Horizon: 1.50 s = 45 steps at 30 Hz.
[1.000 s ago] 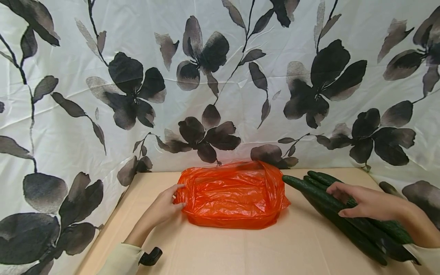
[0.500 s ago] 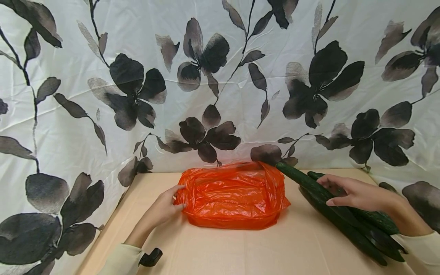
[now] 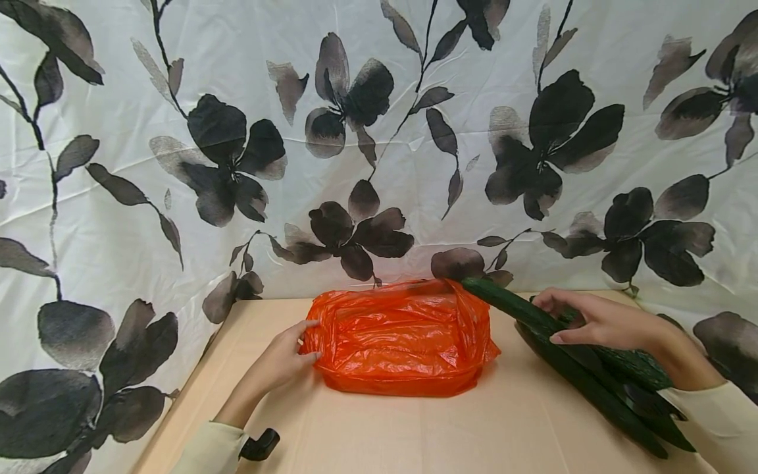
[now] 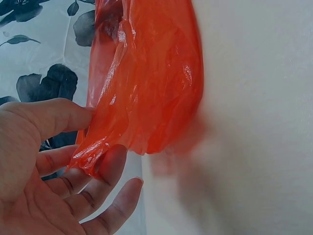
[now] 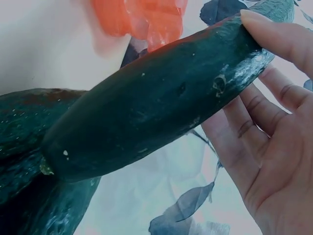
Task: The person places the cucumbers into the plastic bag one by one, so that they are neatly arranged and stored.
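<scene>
My left hand (image 3: 279,359) holds the left end of a red-orange plastic bag (image 3: 408,339) lying at the table's middle. In the left wrist view its thumb and fingers (image 4: 110,169) are on the bag's gathered edge (image 4: 93,152). My right hand (image 3: 610,322) grips a dark green cucumber (image 3: 515,306), thumb on one side and fingers on the other. The cucumber is raised at a slant, its far tip by the bag's upper right corner. Beneath it lie more long cucumbers (image 3: 583,388), partly hidden by the hand and sleeve. In the right wrist view the held cucumber (image 5: 146,103) crosses above them.
The light wooden-coloured table (image 3: 379,431) ends at a white curtain (image 3: 414,164) printed with dark flowers, hanging behind and along the sides. A black strap piece (image 3: 260,444) sticks out from the left wrist.
My right hand has moved left and slightly up, bringing the cucumber off the pile toward the bag's right end. The left hand and bag have stayed put.
</scene>
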### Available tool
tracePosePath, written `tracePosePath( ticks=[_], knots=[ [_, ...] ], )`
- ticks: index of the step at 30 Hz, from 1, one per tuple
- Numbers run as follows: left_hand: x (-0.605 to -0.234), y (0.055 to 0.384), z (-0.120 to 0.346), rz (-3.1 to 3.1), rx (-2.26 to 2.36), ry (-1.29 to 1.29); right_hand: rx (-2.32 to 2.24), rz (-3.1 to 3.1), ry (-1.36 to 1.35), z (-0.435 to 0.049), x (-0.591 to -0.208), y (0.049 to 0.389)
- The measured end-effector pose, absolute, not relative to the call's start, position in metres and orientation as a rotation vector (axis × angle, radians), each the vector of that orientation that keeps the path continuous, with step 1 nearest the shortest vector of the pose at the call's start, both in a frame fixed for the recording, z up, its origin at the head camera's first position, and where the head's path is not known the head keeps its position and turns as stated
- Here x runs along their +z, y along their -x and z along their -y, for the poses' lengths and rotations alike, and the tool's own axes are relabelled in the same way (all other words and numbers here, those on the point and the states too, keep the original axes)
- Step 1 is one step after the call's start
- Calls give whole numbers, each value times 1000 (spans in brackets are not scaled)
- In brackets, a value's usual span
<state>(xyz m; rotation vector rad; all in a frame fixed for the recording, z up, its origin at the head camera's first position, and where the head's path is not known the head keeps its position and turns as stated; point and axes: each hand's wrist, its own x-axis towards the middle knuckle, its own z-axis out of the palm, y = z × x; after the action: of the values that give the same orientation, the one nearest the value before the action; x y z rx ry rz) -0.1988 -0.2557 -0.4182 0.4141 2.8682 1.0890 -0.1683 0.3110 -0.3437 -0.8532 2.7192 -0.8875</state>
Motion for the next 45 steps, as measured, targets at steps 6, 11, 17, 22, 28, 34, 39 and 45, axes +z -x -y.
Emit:
tracePosePath(
  ticks=[6, 11, 17, 22, 28, 34, 39, 45],
  knots=[
    [-418, 200, 256, -2867, 1091, -429, -877, -2680, 862, -302, -339, 172],
    [-418, 200, 256, -2867, 1080, -429, -830, -2671, 862, -293, -335, 177],
    [-418, 200, 255, -2872, 1074, -431, -826, -2619, 885, -284, -332, 187],
    [-417, 199, 253, -2869, 1072, -417, -814, -2574, 941, -275, -330, 198],
    [-417, 199, 252, -2868, 1073, -402, -775, -2584, 983, -263, -325, 208],
    [-415, 200, 252, -2870, 1074, -400, -767, -2579, 1022, -250, -323, 213],
    [-416, 200, 252, -2878, 1069, -404, -784, -2554, 1042, -238, -321, 216],
    [-416, 200, 252, -2886, 1072, -430, -771, -2530, 1074, -222, -320, 221]
  ],
)
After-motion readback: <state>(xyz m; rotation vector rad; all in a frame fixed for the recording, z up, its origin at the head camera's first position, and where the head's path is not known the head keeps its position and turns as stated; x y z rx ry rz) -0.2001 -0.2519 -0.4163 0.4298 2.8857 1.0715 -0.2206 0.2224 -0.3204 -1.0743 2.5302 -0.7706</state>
